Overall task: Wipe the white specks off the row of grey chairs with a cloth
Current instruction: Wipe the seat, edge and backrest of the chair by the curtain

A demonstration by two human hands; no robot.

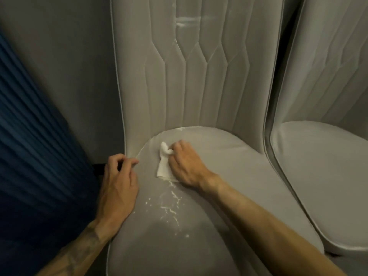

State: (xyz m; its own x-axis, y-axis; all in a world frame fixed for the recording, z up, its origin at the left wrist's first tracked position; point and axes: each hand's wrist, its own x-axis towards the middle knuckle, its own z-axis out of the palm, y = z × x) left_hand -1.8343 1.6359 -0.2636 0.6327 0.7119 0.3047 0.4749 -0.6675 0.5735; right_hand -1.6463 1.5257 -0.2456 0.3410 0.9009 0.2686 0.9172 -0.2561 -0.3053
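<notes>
A grey padded chair (229, 176) with a tall quilted back fills the middle of the view. White specks (169, 208) lie scattered on its seat, just below a small white cloth (163, 162). My right hand (186, 164) grips the cloth and presses it on the seat near the back. My left hand (119, 180) rests on the seat's left edge, fingers curled at the rim. White smears (184, 21) show high on the backrest, and a thin white line (181, 129) sits in the seam where seat meets back.
A second grey chair (322, 160) stands close on the right, almost touching the first. A dark blue pleated curtain (33, 136) hangs at the left, with a grey wall (65, 56) behind it.
</notes>
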